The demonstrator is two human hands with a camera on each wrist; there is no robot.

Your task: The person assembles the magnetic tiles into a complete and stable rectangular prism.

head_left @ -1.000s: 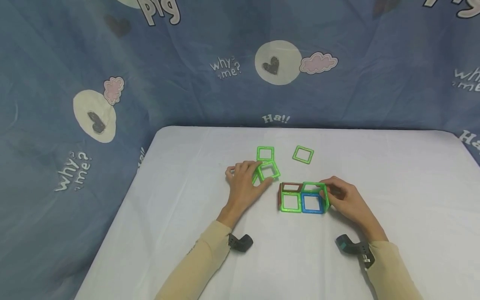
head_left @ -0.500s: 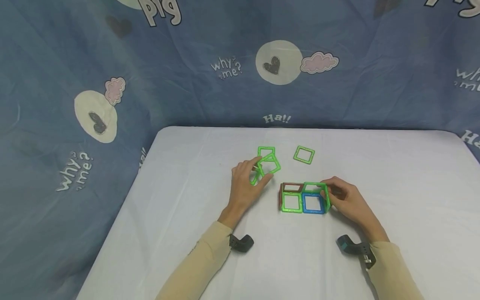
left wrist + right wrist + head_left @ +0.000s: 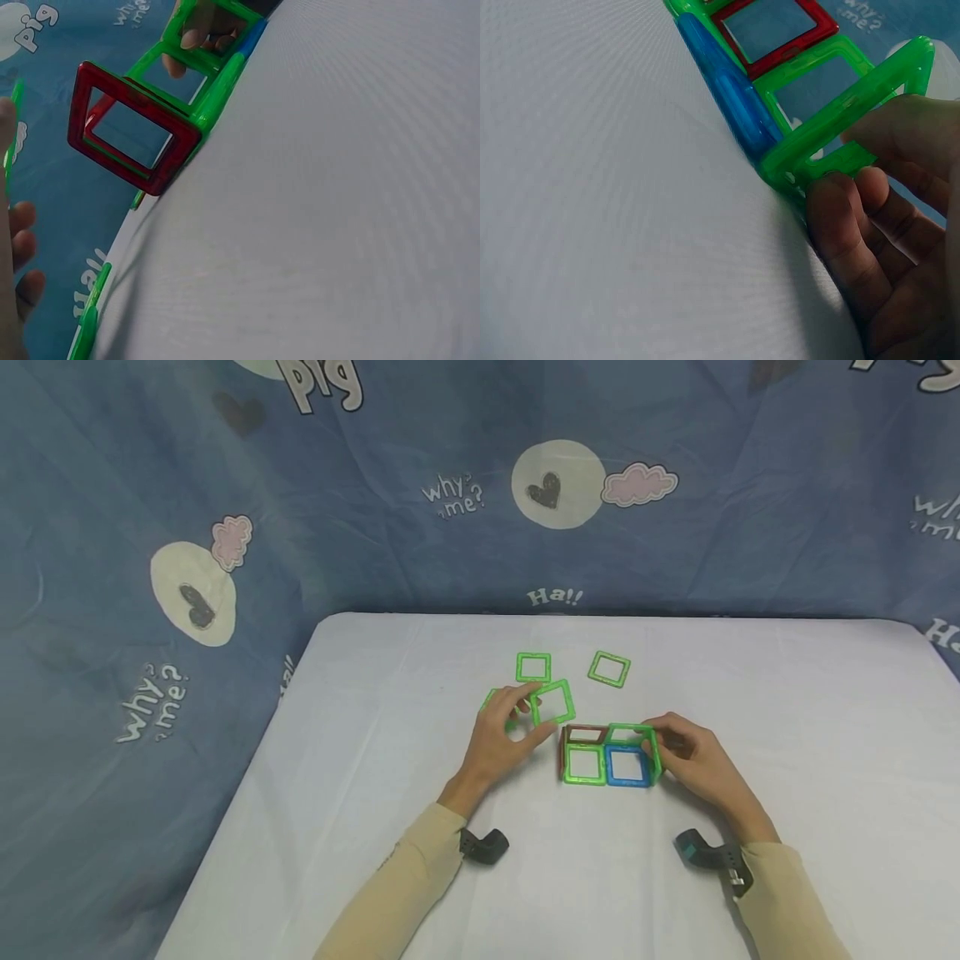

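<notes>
One hollow green square frame (image 3: pixel 569 699) sits tilted in the left hand (image 3: pixel 504 727).

Wht tbl (image 3: pixel 585 877), blue bkdrop (image 3: pixel 375 543) w/ prints (image 3: pixel 558 485)

Soft, even light fills the head view — the tablecloth (image 3: pixel 585 877) pale, the curtain (image 3: pixel 360 552) duller. Both wrist views are dimmer, with fine ripple lines across the tablecloth — soft-edged shadows fall below the red square (image 3: pixel 116 160) and beside the shaded right hand (image 3: pixel 919 262).
</notes>
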